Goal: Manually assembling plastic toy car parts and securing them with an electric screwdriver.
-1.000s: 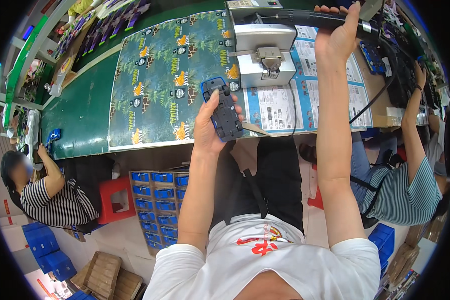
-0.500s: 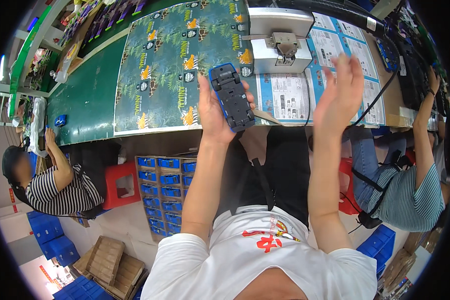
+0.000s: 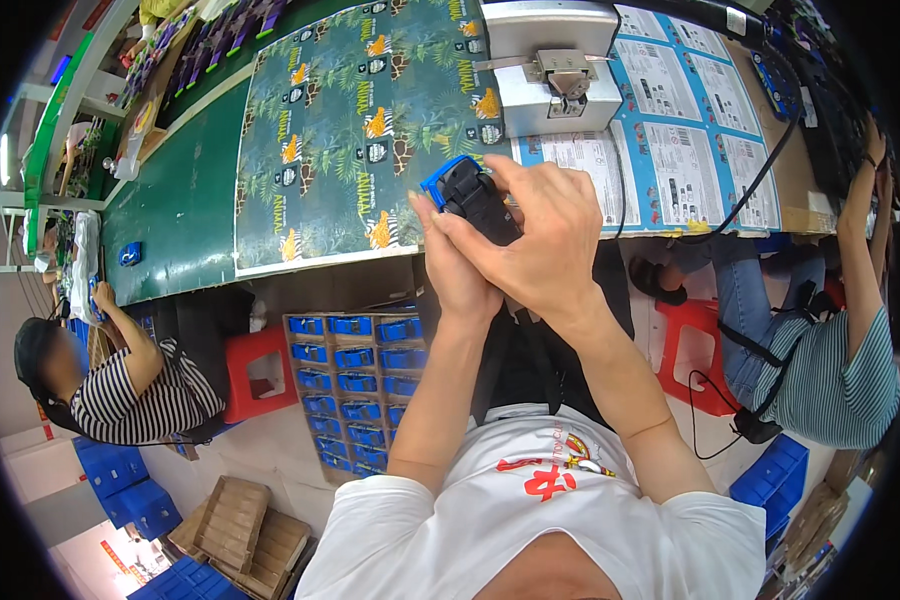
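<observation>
A blue toy car [image 3: 482,208] with a black underside is tilted between both my hands near the table's front edge. Its dark base faces up, and a blue end shows at the far left. My left hand [image 3: 458,270] cradles it from the left and below. Over its right side my right hand [image 3: 548,225] is closed, with the thumb across the near end and the fingers along the far right. The two hands hide much of the body. Just beyond them stands a metal fixture [image 3: 562,85] with a small clamp-like head.
Patterned green printed sheets [image 3: 345,150] and blue-white printed sheets [image 3: 670,120] cover the table. A black cable [image 3: 760,185] loops at right. Below the table, a divided tray [image 3: 345,385] holds several blue cars. Co-workers sit left [image 3: 140,385] and right [image 3: 810,370] beside red stools [image 3: 255,375].
My right hand has come in from the right and closed on the toy car. The car has tipped, so its end now points up and away. The view has shifted slightly.
</observation>
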### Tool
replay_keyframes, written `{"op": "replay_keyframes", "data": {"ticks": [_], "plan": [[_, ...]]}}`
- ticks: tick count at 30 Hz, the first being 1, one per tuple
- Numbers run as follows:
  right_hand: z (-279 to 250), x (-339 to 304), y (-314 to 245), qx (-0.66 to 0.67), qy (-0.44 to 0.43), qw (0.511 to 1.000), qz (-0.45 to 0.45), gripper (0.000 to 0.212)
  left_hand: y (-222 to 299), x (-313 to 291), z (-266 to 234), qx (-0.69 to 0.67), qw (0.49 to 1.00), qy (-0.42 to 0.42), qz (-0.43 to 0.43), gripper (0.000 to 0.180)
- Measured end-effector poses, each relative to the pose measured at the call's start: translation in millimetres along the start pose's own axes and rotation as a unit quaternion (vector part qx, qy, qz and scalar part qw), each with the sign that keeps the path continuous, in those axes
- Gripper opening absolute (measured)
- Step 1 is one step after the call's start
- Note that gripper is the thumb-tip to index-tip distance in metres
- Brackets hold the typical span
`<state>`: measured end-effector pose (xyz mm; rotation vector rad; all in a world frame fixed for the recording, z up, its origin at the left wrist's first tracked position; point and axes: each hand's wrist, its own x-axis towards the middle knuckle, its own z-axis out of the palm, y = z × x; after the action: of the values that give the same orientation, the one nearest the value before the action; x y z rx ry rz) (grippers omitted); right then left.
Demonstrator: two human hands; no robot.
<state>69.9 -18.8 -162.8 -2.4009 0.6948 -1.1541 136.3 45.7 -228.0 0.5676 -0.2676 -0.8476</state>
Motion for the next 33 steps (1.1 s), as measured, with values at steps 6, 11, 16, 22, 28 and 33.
{"op": "replay_keyframes", "data": {"ticks": [6, 11, 16, 22, 28, 33], "plan": [[9, -2, 18, 0.046, 0.060, 0.997, -0.016, 0.044, 3, 0, 13, 0.063, 0.997, 0.032, 0.002, 0.063], [13, -7, 21, 0.090, 0.090, 0.992, -0.004, 0.040, 1, 0, 21, 0.072, 0.997, 0.034, 0.021, 0.059], [19, -9, 23, 0.189, 0.080, 0.975, 0.080, 0.037, -3, 2, 19, 0.090, 0.994, 0.059, 0.037, 0.058], [23, -10, 27, 0.154, 0.126, 0.980, 0.031, 0.036, -8, 8, 25, 0.084, 0.989, 0.107, 0.056, 0.059], [20, -8, 24, 0.224, 0.065, 0.962, 0.144, 0.035, -8, 11, 23, 0.088, 0.988, 0.119, 0.042, 0.060], [27, -12, 28, 0.207, 0.137, 0.965, 0.082, 0.034, -10, 14, 32, 0.107, 0.986, 0.113, 0.061, 0.061]]}}
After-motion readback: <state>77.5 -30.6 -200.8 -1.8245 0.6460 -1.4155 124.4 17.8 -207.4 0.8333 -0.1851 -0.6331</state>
